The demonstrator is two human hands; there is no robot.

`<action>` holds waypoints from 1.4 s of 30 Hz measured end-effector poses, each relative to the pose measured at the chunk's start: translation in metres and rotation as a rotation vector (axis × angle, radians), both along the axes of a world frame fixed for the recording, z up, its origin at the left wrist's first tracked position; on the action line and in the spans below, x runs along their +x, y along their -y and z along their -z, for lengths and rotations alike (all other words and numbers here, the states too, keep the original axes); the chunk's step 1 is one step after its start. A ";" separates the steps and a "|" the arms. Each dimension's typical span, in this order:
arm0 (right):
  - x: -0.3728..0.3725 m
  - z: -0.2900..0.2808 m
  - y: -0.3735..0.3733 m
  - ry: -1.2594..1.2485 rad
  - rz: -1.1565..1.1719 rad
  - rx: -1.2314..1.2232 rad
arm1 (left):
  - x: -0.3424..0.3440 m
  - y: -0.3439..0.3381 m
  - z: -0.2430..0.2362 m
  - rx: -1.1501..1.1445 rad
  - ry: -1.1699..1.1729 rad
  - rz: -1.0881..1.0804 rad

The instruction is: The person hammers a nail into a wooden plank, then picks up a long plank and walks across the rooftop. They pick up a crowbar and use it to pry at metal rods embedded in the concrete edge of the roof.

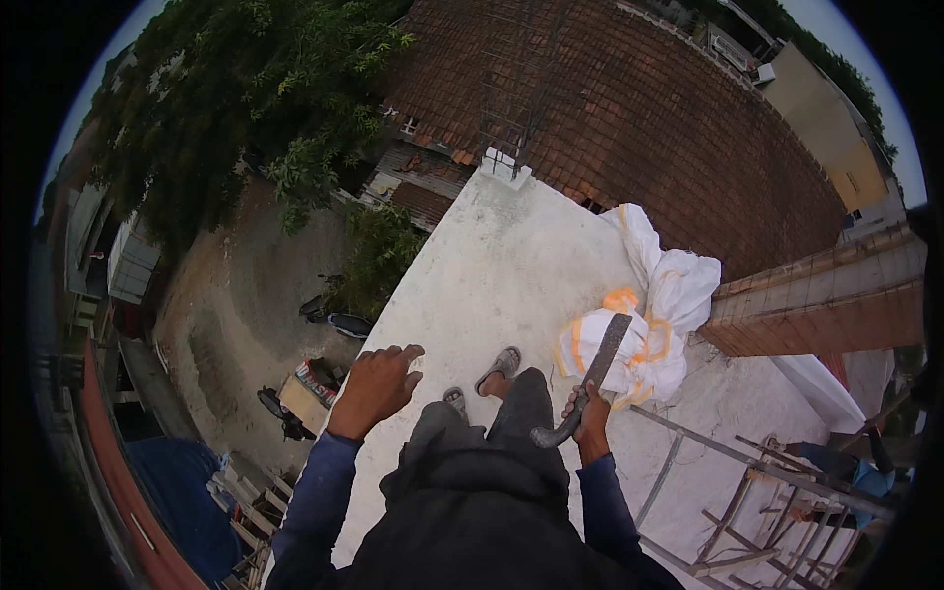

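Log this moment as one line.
left hand: empty, fingers spread | right hand: grips crowbar | ahead: white sack on concrete slab

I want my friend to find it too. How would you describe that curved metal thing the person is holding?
Start at the pale concrete rooftop slab and find the white sack with orange straps lying on it. Just in front of that sack, the right hand grips a dark metal bar. It is the only dark thing there, flat at the top and hooked at the bottom.

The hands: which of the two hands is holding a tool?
The right hand; it grips a curved dark metal bar in front of the white sack. The left hand is spread open, holding nothing.
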State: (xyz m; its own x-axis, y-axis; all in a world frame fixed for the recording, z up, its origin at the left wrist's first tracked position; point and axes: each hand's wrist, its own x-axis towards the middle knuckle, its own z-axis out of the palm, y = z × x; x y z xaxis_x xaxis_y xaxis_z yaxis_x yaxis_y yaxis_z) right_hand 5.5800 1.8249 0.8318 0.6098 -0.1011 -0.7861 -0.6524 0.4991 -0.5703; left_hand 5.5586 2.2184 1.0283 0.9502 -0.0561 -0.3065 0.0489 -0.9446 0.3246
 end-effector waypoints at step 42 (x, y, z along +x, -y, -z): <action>0.881 0.722 -0.256 0.466 -0.235 -1.089 | 1.014 -0.045 0.511 -0.380 1.854 0.571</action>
State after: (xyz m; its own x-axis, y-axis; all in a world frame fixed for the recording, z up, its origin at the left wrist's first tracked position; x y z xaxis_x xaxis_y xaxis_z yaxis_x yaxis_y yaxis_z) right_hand 6.4607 2.0809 0.1099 0.9045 -0.4227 -0.0568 -0.2821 -0.4932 -0.8229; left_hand 6.5731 2.2634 0.5172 -0.1151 -0.2299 0.9664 -0.7595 -0.6067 -0.2348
